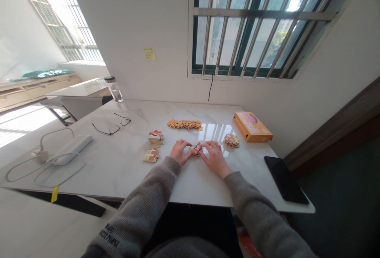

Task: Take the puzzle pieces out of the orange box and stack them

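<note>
My left hand (181, 151) and my right hand (214, 157) face each other over the white marbled table. Between them is a small pile of colourful puzzle pieces (195, 149), gripped from both sides by thumbs and fingers. To the left stand a taller stack of pieces (156, 138) and, nearer me, a lower stack (151, 155). Another pile (231, 141) lies right of my right hand. Behind my hands stretches a long row of orange-brown pieces (184, 125).
An orange box (252, 127) sits at the back right, with a black tablet (285, 179) nearer the right edge. Glasses (114, 127), a bottle (114, 90) and a white power strip (72, 150) with cables are on the left.
</note>
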Demonstrator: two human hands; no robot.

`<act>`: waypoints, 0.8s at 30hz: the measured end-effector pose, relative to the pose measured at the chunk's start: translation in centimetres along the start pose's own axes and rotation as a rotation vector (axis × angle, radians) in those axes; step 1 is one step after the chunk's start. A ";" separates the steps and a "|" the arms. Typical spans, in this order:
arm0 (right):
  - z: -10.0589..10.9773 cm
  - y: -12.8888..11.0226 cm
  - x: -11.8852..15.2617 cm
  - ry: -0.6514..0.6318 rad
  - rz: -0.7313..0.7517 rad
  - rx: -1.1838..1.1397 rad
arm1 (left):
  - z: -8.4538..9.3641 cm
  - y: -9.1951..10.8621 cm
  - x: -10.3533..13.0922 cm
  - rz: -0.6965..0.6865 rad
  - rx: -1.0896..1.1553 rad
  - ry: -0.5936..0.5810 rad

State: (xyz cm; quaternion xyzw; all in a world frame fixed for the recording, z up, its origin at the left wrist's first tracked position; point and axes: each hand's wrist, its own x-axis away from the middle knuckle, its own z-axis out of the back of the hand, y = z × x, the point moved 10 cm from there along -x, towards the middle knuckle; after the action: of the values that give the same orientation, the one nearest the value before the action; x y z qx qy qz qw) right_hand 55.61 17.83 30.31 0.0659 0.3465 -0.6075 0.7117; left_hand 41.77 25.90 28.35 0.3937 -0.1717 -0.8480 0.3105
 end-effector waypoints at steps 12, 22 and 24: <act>-1.5 -0.8 0.0 -0.061 0.006 -0.111 | -1.2 0.2 0.1 -0.017 -0.053 -0.085; 0.4 -0.9 0.1 -0.012 0.086 -0.234 | 0.8 2.4 -0.1 -0.074 0.127 -0.003; 0.5 -1.1 0.1 -0.020 0.117 -0.248 | 0.7 2.3 0.0 -0.056 0.157 -0.011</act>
State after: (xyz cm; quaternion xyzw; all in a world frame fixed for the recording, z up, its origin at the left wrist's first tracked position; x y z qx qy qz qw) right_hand 54.85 17.20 30.99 -0.0086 0.4074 -0.5181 0.7520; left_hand 42.11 24.26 30.03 0.4171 -0.2284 -0.8423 0.2537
